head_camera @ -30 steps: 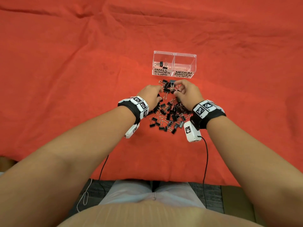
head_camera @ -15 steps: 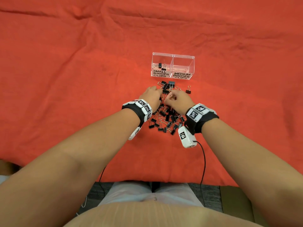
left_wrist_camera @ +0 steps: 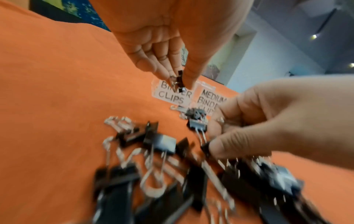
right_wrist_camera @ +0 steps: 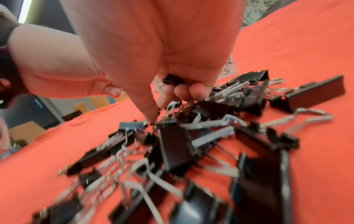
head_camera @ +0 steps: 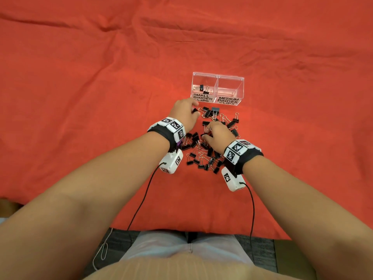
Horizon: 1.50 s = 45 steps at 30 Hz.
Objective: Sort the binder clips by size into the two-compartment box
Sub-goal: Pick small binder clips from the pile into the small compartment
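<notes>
A clear two-compartment box (head_camera: 218, 77) stands on the red cloth, labelled SMALL on the left and MEDIUM on the right. Two small clips (head_camera: 202, 89) lie in the small side; the medium side looks empty. My left hand (head_camera: 192, 110) hovers just in front of the small label and pinches a small black binder clip (left_wrist_camera: 180, 82) between thumb and fingers. My right hand (head_camera: 207, 134) is down in the pile of binder clips (head_camera: 203, 156). Its curled fingers hold a black clip (right_wrist_camera: 172, 79), while thumb and forefinger (right_wrist_camera: 151, 115) touch another clip in the pile.
Loose black clips of two sizes spread from the box front (head_camera: 212, 114) back to between my wrists. Red cloth (head_camera: 101, 98) covers the table all around. Camera cables (head_camera: 139, 205) trail from both wrists toward the table's near edge.
My left hand has lifted out of the pile with a small clip and moved left toward the small compartment. The right hand has drawn back slightly and stays in the pile.
</notes>
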Motion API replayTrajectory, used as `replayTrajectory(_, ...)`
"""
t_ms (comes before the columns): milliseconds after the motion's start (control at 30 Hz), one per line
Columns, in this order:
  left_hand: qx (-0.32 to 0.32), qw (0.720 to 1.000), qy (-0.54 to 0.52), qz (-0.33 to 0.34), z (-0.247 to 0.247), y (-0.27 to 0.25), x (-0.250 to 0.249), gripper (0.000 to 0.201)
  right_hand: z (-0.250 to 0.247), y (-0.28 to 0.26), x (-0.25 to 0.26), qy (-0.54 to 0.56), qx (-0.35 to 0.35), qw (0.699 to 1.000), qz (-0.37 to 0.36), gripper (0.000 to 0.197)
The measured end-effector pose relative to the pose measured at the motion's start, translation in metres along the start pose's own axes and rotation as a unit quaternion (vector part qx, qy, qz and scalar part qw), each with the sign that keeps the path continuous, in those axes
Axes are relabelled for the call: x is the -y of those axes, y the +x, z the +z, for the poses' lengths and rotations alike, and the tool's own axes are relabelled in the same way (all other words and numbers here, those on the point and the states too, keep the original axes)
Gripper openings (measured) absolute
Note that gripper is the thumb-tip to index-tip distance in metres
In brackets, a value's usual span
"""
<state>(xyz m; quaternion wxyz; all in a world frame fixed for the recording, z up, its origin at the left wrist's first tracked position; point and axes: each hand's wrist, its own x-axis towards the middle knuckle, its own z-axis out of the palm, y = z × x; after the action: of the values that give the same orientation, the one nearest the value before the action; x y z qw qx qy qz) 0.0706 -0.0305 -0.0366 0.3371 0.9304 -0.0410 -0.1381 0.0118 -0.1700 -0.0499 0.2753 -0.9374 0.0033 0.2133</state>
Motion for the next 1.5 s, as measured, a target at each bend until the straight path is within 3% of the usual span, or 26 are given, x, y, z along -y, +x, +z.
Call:
replayTrajectory(300, -0.041, 0.997, -0.065, -0.005, -0.026, 0.057, -0.032, 0.011, -0.066, -0.004, -0.028, 0.087, 0.009, 0.994, 0.063, 0.016)
replayTrajectory(500, -0.064, 0.994, -0.081, -0.023, -0.019, 0.072, -0.034, 0.011, -0.117, 0.004, -0.053, 0.066, -0.036, 0.994, 0.080, 0.013)
replayTrajectory(667, -0.059, 0.995, -0.083, -0.018, -0.017, 0.065, -0.036, 0.013, -0.135, 0.036, -0.035, 0.064, -0.098, 0.992, 0.044, 0.012)
replayTrajectory(867, -0.036, 0.996, -0.076, -0.018, -0.012, 0.023, -0.018, 0.013, -0.114, 0.084, 0.012, 0.062, -0.139, 0.988, 0.001, 0.015)
replayTrajectory(1100, 0.111, 0.992, 0.051, 0.010, 0.004, -0.017, 0.016, 0.013, -0.084, 0.105, 0.031, -0.007, -0.115, 0.993, -0.021, 0.019)
replayTrajectory(1200, 0.103, 0.992, 0.069, 0.022, 0.008, -0.018, 0.016, 0.020, -0.083, 0.093, 0.026, 0.001, -0.126, 0.991, -0.042, 0.023)
replayTrajectory(1333, 0.075, 0.992, 0.080, 0.065, 0.014, -0.007, 0.003, 0.036, -0.074, 0.065, 0.009, 0.009, -0.132, 0.991, -0.030, 0.008)
replayTrajectory(1500, 0.078, 0.992, 0.083, 0.059, 0.028, 0.007, -0.012, 0.048, -0.045, 0.038, -0.018, -0.043, -0.059, 0.997, -0.019, 0.031)
